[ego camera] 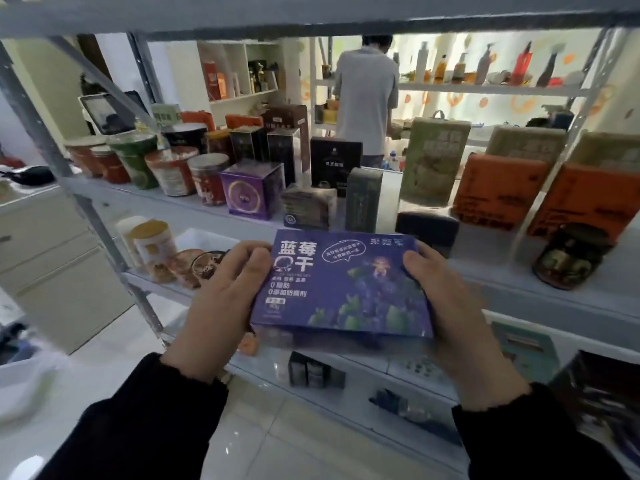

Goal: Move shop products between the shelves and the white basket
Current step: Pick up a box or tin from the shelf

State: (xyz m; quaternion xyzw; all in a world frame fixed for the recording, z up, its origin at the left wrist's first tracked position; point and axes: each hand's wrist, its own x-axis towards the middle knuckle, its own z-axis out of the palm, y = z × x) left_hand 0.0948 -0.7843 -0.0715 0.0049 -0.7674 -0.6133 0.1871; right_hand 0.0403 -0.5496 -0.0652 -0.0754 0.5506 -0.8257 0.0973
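Observation:
A flat purple box [341, 284] with white lettering and a blueberry picture hangs in front of the grey shelf unit [180, 209], held face up at chest height. My left hand [221, 306] grips its left edge, fingers curled over the top. My right hand [446, 303] grips its right edge the same way. A white basket [199, 237] stands on the lower shelf, behind my left hand, with round tins in it. The box's underside is hidden.
The middle shelf carries paper cups [135, 161], a purple cube box [251, 190], dark boxes [334, 164], green and orange cartons [498, 188] and a dark jar [568, 259]. A person in a grey shirt [367, 95] stands beyond the shelves. A white table [20, 393] lies at the lower left.

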